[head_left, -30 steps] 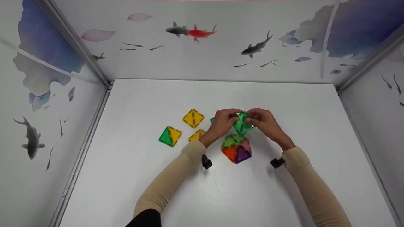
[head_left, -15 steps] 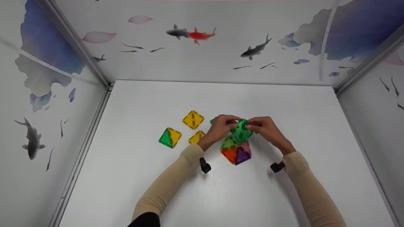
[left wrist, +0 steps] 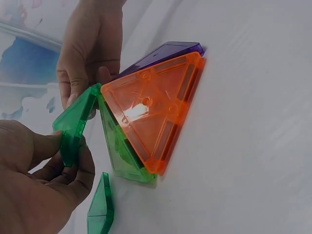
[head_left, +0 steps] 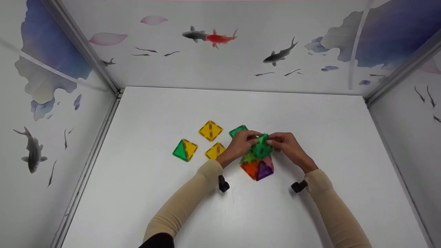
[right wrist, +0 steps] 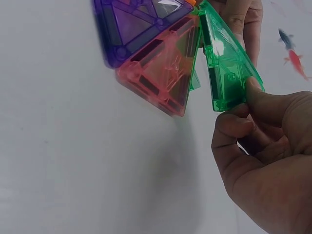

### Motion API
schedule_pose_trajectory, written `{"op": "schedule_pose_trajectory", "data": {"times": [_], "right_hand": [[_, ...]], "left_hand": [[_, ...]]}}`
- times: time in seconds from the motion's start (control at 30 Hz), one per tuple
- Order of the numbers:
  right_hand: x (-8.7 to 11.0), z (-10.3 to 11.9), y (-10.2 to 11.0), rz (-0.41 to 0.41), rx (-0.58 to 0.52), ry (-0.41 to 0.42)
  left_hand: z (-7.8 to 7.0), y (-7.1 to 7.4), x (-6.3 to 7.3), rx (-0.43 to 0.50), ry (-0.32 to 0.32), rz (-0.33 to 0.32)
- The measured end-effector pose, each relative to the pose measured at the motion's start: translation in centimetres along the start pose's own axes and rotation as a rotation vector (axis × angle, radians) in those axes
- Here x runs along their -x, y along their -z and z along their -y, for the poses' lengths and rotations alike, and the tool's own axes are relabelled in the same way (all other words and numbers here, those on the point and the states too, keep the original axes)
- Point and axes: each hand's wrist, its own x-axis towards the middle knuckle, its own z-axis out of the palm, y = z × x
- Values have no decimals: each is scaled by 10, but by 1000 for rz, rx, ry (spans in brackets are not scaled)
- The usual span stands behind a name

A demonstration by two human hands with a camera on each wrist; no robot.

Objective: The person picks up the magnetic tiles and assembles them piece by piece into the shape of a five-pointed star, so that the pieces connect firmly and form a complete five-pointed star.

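Note:
Over the far part of a low shape built of triangular magnetic tiles, both hands hold translucent green magnetic tiles (head_left: 262,150), set at an angle. My left hand (head_left: 239,144) pinches them from the left between thumb and fingers. From the right, my right hand (head_left: 289,146) grips their edge, its thumb on the green face (right wrist: 229,63). The shape underneath has an orange tile (left wrist: 146,112), a purple tile (head_left: 265,170), a pink tile (right wrist: 161,73) and a light green tile (left wrist: 124,153). In the left wrist view, the held green corner meets the tip of the orange tile.
Left of the hands on the white table (head_left: 220,213) lie a yellow tile pair (head_left: 210,131), a second yellow one (head_left: 215,151) and a green-and-yellow pair (head_left: 185,150). Another green piece (head_left: 238,130) lies behind my left hand. Printed walls enclose the table's back and sides.
Both hands have brought the green tiles toward me, onto the far part of the coloured shape. More of the green piece behind my left hand now shows.

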Motion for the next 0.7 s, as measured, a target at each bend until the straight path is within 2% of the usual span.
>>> {"op": "schedule_pose_trajectory", "data": {"times": [0.23,0.7], "right_hand": [[-1,-5,-1,24,-13,-31],[0,-10,-2,45,-18,-37]], "left_hand": [[3,-5,0,-33,-11,-7],[6,-10,-1,-65,-17,-10]]}}
